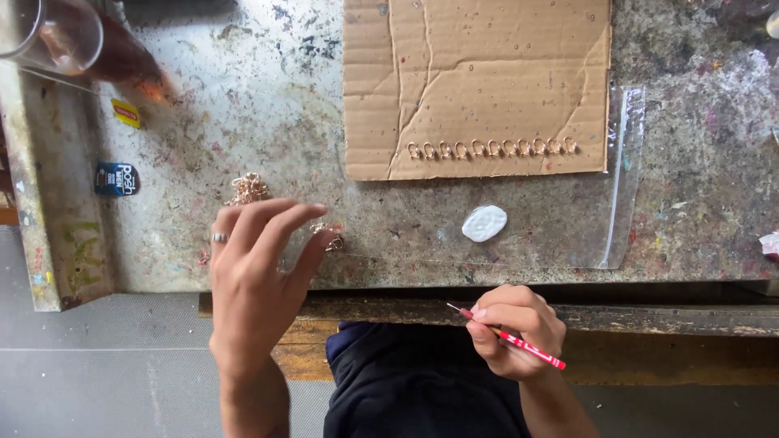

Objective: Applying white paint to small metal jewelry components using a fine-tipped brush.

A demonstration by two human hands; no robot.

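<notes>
Fingers [272,223] of the left hand [256,280] spread and gently curved, hovering palm-down over the counter [243,97]; plain silver-coloured ring on one finger. Fingertip of the lowest finger touching or almost touching a small gold-coloured metal ring piece [333,241]; cannot tell whether it is gripped. Just beyond the knuckles, a loose heap of similar gold-coloured pieces [247,188], tangled, too small to count.

Fingers [495,312] of the right hand [515,332] pressed together, pinching a thin red pencil-like tool [519,341] with small pale marks along its shaft, fine tip pointing left toward the left hand. Hand held off the near edge of the counter, above a dark-clothed lap.

Above the right fingers: one white, oval, putty-like blob [484,223], surface faintly dimpled, lying on a clear plastic sheet [621,203], glossy and flat. Farther up, one sheet of brown corrugated cardboard [479,73], creased and pitted with pinholes, overlapping the plastic. Along its lower edge, a row of gold-coloured ring pieces [491,148] standing in the card, about ten, evenly spaced.

Counter rough, grey, stained and paint-flecked. Far up-left of the left fingers, one clear glass [57,36] with reddish-brown contents. Two small stickers left of it all: one yellow [126,113], one blue [116,178].
</notes>
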